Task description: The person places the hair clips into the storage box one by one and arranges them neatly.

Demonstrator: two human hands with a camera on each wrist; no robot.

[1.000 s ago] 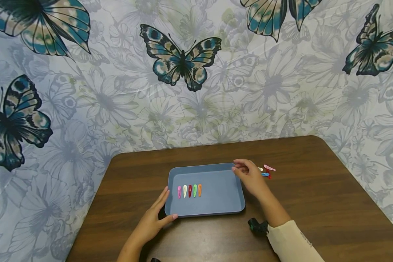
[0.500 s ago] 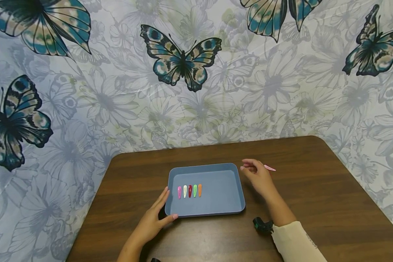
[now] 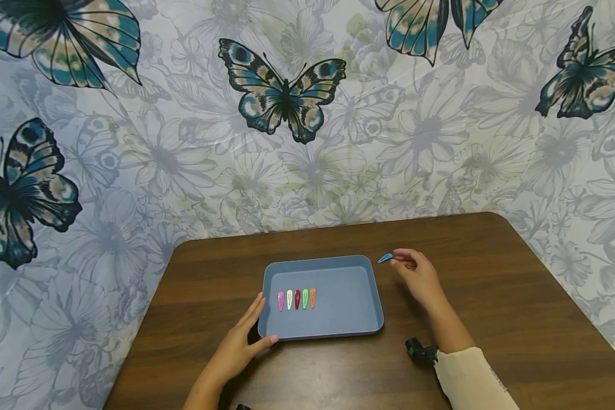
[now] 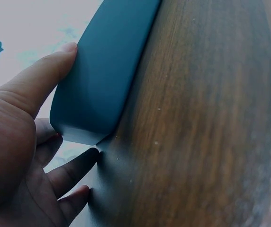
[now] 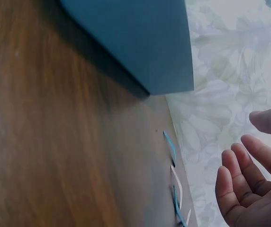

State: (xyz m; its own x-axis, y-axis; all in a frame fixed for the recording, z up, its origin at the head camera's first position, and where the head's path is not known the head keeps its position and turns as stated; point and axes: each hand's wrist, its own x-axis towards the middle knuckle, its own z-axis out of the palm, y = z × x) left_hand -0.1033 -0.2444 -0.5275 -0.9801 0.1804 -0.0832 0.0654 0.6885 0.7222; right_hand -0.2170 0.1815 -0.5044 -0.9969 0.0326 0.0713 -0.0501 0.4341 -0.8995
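My left hand [image 3: 236, 344] rests against the near left corner of a blue-grey tray [image 3: 345, 302]. Its thumb touches the front side and its other fingers lie along the left side; the left wrist view shows the tray's wall [image 4: 107, 61] close by the thumb. Upright in a row on the tray lie snap hair clips: pink [image 3: 281, 301], white [image 3: 289, 299], red [image 3: 298, 299], green [image 3: 304, 299] and orange [image 3: 312, 298]. Right of the tray, a blue hair clip [image 3: 385, 258] lies by the fingertips of my right hand [image 3: 420, 279]. That hand's thumb and fingers are apart, holding nothing.
The right wrist view shows a blue clip [image 5: 170, 145], a pale clip [image 5: 177, 184] and more clips along the wooden table [image 5: 55, 142]. In the head view my right hand hides some of them. A butterfly-print cloth [image 3: 307, 182] hangs behind the table.
My right hand has moved right, away from the tray's far right corner. The blue clip near the tray shows now, while the clips farther right have become hidden. My left hand stays put.
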